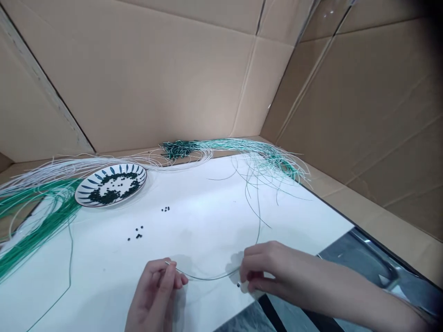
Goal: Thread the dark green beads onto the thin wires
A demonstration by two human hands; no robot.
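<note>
My left hand (157,290) pinches one end of a thin green cord (207,277) near the front edge of the white table (207,216). My right hand (266,269) pinches the same cord further along, so it sags in a curve between them. From my right hand the cord rises toward a bundle of green cords (270,159). A tiny dark bead (238,285) lies just below my right fingers.
A blue-patterned plate (110,183) of dark beads sits at the back left. Loose beads (138,233) lie scattered mid-table. White cords (86,163) and green cords (31,216) trail off the left. Cardboard walls (173,69) stand behind and to the right.
</note>
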